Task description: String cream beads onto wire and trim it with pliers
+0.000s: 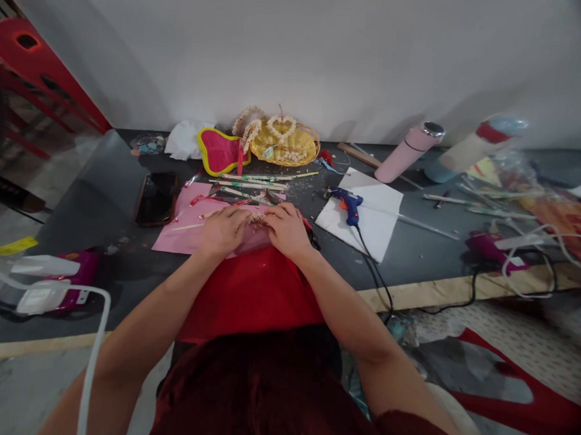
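My left hand (225, 230) and my right hand (286, 230) are close together over the pink sheet (171, 240). Their fingers are bent in around a small beige, knobbly piece (257, 221) that shows in the gap between them. Much of that piece is hidden by the fingers. Just beyond my hands lie several thin patterned strips (253, 184) and some red bits. A red cloth (259, 297) hangs over the table edge, below my wrists.
A phone (157, 198) lies left. At the back are a pink mirror-shaped piece (221, 153) and a yellow wicker basket (285, 145) with beige heart shapes. Rightward, a blue glue gun (349, 205) rests on white paper (386, 217); a pink flask (407, 152) and a bottle (466, 153) stand behind.
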The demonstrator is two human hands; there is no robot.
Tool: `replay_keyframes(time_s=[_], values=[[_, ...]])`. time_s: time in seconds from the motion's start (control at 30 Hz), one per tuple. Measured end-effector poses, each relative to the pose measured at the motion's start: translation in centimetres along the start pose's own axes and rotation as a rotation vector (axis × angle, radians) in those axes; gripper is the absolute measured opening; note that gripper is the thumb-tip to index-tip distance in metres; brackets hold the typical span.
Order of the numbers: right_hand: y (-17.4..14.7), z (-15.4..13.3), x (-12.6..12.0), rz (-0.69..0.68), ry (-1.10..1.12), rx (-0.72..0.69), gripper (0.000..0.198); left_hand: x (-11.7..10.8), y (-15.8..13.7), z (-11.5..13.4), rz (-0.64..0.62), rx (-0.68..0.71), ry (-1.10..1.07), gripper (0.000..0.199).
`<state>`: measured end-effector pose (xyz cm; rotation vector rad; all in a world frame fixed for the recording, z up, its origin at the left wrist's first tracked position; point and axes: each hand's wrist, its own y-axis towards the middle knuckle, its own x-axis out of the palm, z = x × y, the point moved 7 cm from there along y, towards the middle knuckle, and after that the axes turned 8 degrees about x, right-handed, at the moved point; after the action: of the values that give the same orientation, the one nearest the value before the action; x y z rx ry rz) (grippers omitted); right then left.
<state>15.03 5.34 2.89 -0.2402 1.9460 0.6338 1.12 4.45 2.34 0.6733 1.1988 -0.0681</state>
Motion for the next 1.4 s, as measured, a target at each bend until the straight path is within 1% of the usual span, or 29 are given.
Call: replay_keyframes(time_s=[0.1,0.2,0.33,0.47,0.57,0.7,0.93,1.1,1.2,1.27,1.4], values=[[0.1,-0.1,-0.9,0.114,0.163,-0.011,0.018,-0.2,0.1,0.2,0.033,0.006,-0.030,0.026],[0.1,0.3,-1.4,0.182,0.365,0.057,0.015,-0.9,0.2,0.6,0.104,0.009,-0.089,0.025],[0.1,0.9,-0.8,0.170,0.578,0.152,0.011,-1.7,0.2,1.1,0.171,0.017,-0.135,0.025],[0.1,1.3,-0.3,0.151,0.706,0.212,0.011,-1.5,0.2,1.3,0.159,0.019,-0.153,0.025],[0.1,1.4,0.1,0.135,0.791,0.232,0.020,-1.3,0.2,1.4,0.141,0.019,-0.163,0.025],[0.1,1.6,0.5,0.114,0.820,0.237,0.025,-1.3,0.3,1.6,0.140,0.042,-0.163,0.024],[0.0,1.2,0.4,0.097,0.859,0.213,0.023,-1.8,0.3,1.5,0.177,0.066,-0.184,0.025],[0.0,0.9,0.0,0.103,0.876,0.191,0.021,-2.0,0.2,1.5,0.200,0.103,-0.206,0.025],[0.0,0.6,-0.2,0.065,0.844,0.159,0.018,-2.2,0.1,1.5,0.205,0.117,-0.210,0.025],[0.0,0.3,-0.3,0.031,0.802,0.146,0.018,-2.4,0.1,1.5,0.209,0.121,-0.213,0.024],[0.0,0.1,-0.5,0.007,0.743,0.135,0.020,-2.5,0.1,1.6,0.199,0.121,-0.195,0.025]])
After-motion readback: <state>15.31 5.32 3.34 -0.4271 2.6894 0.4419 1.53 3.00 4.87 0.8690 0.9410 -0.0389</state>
